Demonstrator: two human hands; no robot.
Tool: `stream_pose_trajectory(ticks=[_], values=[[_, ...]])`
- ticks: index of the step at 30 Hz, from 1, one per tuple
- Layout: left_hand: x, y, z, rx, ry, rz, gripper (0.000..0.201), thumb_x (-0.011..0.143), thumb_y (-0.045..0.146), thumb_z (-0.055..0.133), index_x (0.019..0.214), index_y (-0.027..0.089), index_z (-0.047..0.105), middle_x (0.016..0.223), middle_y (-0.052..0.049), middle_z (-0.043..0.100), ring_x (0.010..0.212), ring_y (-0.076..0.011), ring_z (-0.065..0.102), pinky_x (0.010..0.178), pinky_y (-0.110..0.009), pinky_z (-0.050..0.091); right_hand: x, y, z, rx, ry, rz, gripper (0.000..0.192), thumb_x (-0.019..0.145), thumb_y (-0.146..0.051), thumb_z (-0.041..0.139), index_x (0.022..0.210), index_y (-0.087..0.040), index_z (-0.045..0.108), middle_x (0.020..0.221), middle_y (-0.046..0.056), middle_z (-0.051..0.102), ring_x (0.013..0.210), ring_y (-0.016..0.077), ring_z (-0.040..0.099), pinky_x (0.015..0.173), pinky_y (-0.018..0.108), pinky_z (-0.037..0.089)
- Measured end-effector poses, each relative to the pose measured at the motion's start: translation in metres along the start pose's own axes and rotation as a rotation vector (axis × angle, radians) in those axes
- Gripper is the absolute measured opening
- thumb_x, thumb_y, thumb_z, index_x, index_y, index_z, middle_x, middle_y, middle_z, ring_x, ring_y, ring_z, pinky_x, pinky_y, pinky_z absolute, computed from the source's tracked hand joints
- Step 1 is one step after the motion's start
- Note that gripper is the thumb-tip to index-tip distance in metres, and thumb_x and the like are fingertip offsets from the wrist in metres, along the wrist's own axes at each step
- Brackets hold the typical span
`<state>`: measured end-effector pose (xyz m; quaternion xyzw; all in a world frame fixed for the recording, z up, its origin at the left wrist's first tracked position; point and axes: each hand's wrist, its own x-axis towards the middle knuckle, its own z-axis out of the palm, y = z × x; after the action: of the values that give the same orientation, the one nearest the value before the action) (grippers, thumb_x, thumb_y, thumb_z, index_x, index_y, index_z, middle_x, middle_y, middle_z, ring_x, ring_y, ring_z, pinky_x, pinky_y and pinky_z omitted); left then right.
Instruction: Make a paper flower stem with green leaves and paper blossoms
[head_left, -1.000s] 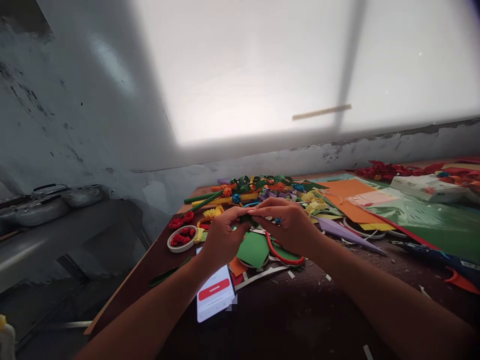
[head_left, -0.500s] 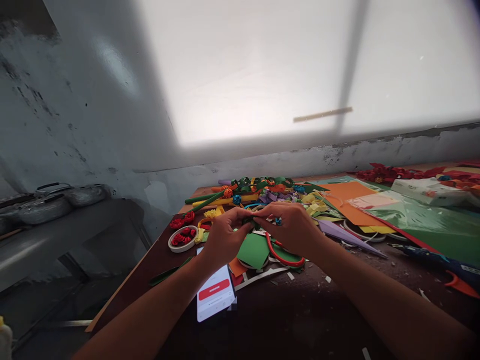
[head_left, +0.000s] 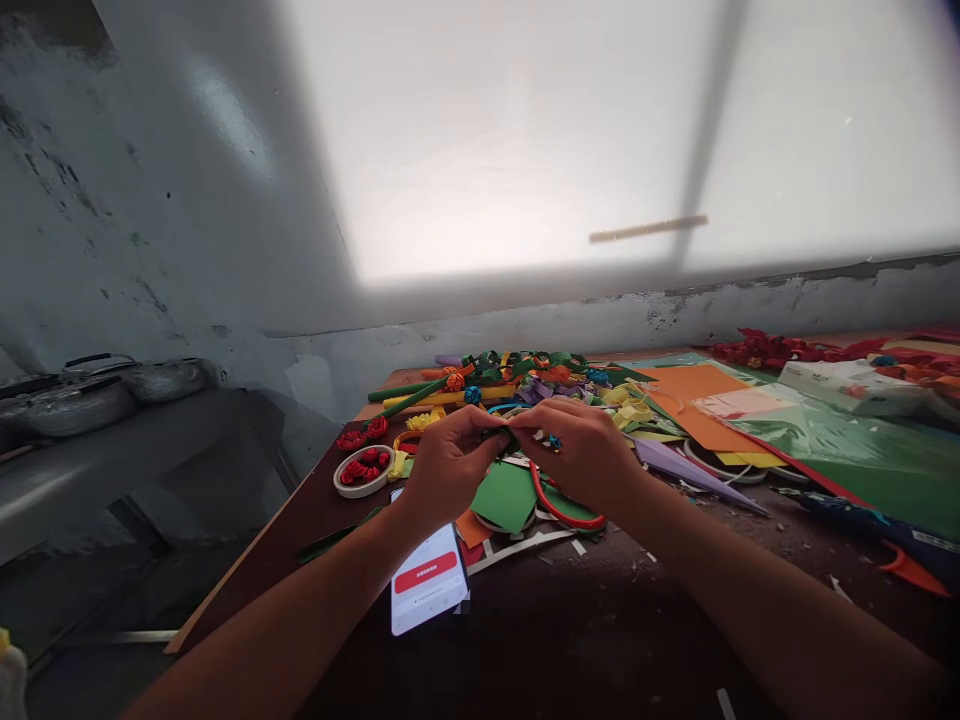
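My left hand point(head_left: 448, 462) and my right hand point(head_left: 581, 450) meet over the table, fingertips almost touching. Between them they pinch a small dark green paper piece point(head_left: 498, 434), mostly hidden by the fingers. Below the hands lie a green paper sheet point(head_left: 507, 497) and a red curved band point(head_left: 551, 512). Under my left forearm a phone point(head_left: 429, 585) rests with its screen lit. Left of that hand, a white tape roll point(head_left: 360, 491) encloses several red paper roses point(head_left: 369, 465).
Behind the hands is a heap of coloured paper strips and rolls point(head_left: 420, 397). Orange sheets point(head_left: 697, 390), a purple paper cone point(head_left: 694, 472) and plastic-wrapped green paper point(head_left: 840, 440) lie to the right. Metal pans point(head_left: 82, 400) stand on a separate counter at far left.
Both hands stay together on the green piece, with only slight finger movement. The whole view has shifted a little; the things on the table lie as before.
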<state>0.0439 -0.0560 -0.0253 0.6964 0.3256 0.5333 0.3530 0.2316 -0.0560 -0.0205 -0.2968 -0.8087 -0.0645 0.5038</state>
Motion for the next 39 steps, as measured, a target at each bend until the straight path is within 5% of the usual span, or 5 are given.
stream_pose_trajectory(ticks=[11,22,28,31,39], values=[[0.003,0.002,0.002,0.002,0.179,-0.005,0.012,0.078,0.020,0.075,0.088,0.016,0.069,0.083,-0.002,0.072,0.077,-0.0151,0.067,0.071,-0.025,0.054,-0.006,-0.025,0.013,-0.133,-0.036,-0.005,0.032,0.092,-0.016,0.059,0.122,-0.017,0.069,0.106,0.010,0.075,0.094,0.0277,0.067,0.086,0.044,0.054],[-0.002,-0.007,0.007,0.093,-0.028,-0.041,0.034,0.086,0.018,0.065,0.120,0.019,0.060,0.109,-0.008,0.072,0.104,-0.0206,0.069,0.086,-0.031,0.055,-0.004,-0.009,0.020,-0.290,-0.084,0.127,0.014,0.092,-0.013,0.064,0.097,-0.020,0.075,0.091,0.006,0.076,0.084,0.0237,0.068,0.073,0.036,0.049],[-0.001,-0.001,0.006,0.183,-0.089,-0.011,0.029,0.088,0.017,0.060,0.116,0.017,0.067,0.110,-0.008,0.074,0.099,-0.0207,0.069,0.088,-0.032,0.054,-0.005,-0.009,0.013,-0.391,-0.053,-0.134,0.014,0.091,-0.007,0.063,0.094,-0.016,0.073,0.089,0.006,0.075,0.079,0.0228,0.066,0.070,0.036,0.048],[0.000,0.002,0.003,0.233,-0.077,0.011,0.021,0.085,0.012,0.061,0.101,0.017,0.073,0.098,-0.005,0.076,0.090,-0.0190,0.070,0.081,-0.029,0.054,-0.003,-0.011,0.005,-0.253,-0.042,-0.297,0.013,0.094,-0.011,0.062,0.103,-0.017,0.070,0.094,0.006,0.076,0.086,0.0229,0.067,0.077,0.037,0.050],[0.000,0.002,0.000,0.013,0.028,0.143,0.019,0.082,0.014,0.073,0.100,0.020,0.075,0.097,-0.003,0.076,0.087,-0.0155,0.071,0.080,-0.024,0.056,-0.001,-0.002,-0.007,0.176,0.095,-0.107,0.020,0.089,-0.015,0.069,0.108,-0.022,0.066,0.099,0.006,0.073,0.092,0.0188,0.068,0.085,0.033,0.054]])
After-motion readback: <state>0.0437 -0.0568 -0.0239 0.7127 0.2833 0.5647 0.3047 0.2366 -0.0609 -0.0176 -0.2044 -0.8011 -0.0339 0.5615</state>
